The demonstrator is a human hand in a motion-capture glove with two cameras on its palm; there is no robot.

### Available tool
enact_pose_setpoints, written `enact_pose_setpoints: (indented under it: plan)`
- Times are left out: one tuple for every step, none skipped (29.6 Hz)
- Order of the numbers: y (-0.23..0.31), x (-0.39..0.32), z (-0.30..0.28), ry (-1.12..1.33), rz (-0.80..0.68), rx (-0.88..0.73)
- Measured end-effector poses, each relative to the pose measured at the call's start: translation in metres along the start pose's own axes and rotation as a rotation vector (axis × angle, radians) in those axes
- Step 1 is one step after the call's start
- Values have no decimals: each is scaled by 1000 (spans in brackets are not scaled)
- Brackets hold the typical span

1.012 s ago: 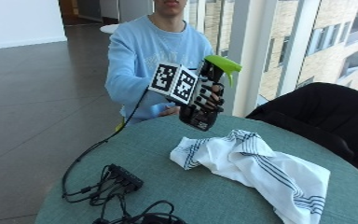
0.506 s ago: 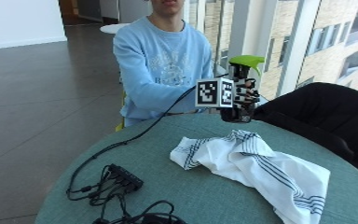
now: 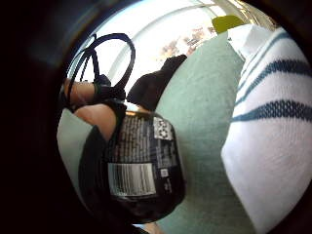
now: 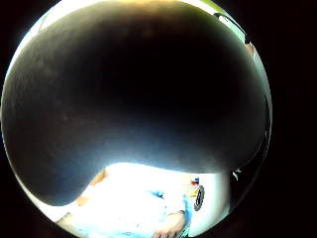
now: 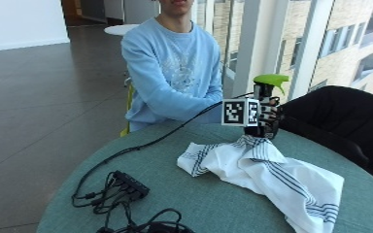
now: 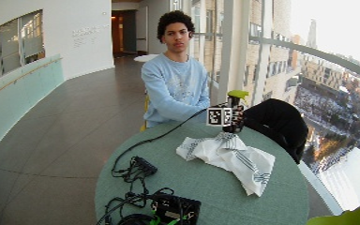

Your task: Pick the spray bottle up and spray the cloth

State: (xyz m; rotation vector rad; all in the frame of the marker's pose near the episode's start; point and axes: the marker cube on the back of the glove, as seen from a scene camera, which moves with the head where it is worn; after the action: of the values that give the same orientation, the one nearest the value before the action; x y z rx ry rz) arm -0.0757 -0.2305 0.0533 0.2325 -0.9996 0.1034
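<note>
The person sits at the 12 o'clock edge of the round green table [image 5: 193, 194]. The gloved right hand [image 5: 264, 116] holds the bottle [image 5: 262, 109] upright above the table's far side, at about 1 o'clock from the table centre. The fingers are curled round the dark body of the bottle; the green spray head [image 5: 270, 79] stands clear above the hand, nozzle toward 3 o'clock. The bottle base sits just above the raised fold of the cloth [image 5: 264, 174]; whether base and cloth touch cannot be told. The cloth is white with dark blue stripes and lies crumpled, running from below the hand toward the 4 o'clock edge of the table. In the little finger side palm view the bottle [image 3: 141, 170] is close to the palm: its black label carries a barcode, a square code and blocks of small white print, none of which can be read. No brand name can be made out. The cloth [image 3: 273, 146] lies on the table [image 3: 200, 112] beside the bottle in that view. The thumb side palm view is filled almost wholly by the dark bottle [image 4: 138, 94]. A black cable box [image 5: 129, 183] with tangled leads rests on the table at about 8 o'clock, well apart from the cloth. A black chair [image 5: 342, 121] stands beside the table at 2 o'clock.
</note>
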Motion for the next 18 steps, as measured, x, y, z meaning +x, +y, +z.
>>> enact_pose_setpoints:
  plan:
    - [0, 2, 1, 5, 3, 4]
    - [-1, 5, 1, 8, 6, 7]
    - [-1, 6, 1, 9, 8, 9]
    - [0, 8, 2, 9, 9, 9]
    - [0, 9, 2, 10, 9, 8]
    - [1, 10, 3, 10, 10, 5]
    - [1, 10, 3, 10, 10, 3]
    - [1, 11, 3, 10, 12, 2]
    - [1, 11, 3, 9, 15, 0]
    - [0, 11, 3, 8, 19, -3]
    - [0, 11, 4, 7, 23, -6]
    - [0, 11, 4, 5, 26, -9]
    - [0, 10, 4, 3, 28, -13]
    - [1, 10, 4, 3, 29, -17]
    - [2, 9, 3, 2, 28, -21]
    - [3, 8, 2, 3, 26, -23]
    - [5, 6, 0, 5, 23, -23]
    - [7, 4, -4, 10, 19, -21]
